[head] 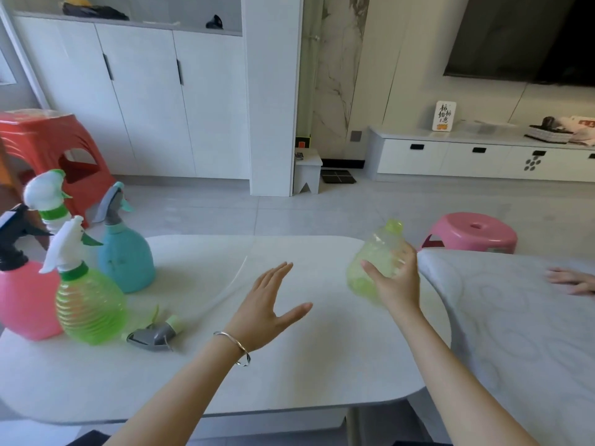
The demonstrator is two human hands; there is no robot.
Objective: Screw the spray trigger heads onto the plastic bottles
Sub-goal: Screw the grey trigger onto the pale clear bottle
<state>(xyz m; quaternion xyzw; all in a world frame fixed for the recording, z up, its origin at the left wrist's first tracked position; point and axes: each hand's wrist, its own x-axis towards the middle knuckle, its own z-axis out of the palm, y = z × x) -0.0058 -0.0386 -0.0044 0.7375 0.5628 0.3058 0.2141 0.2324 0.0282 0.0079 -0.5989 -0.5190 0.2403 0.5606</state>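
My right hand (396, 281) grips a pale green translucent bottle (370, 262) with no head on its open neck, tilted and lifted above the white table (289, 375). My left hand (267, 307) hovers open over the table's middle, fingers spread, holding nothing. A loose grey spray trigger head (154, 334) with a pale green collar lies on its side at the left, its thin tube (225, 284) trailing across the table. Bottles with heads on stand at the left: a green ribbed one (90, 304), a pink one (25, 300), a blue one (125, 255), and another behind (48, 197).
A grey patterned surface (515, 317) adjoins the table on the right, with another person's hand (573, 280) resting on it. A pink stool (473, 231) stands beyond the table, a red stool (48, 146) at the far left. White cabinets line the back wall.
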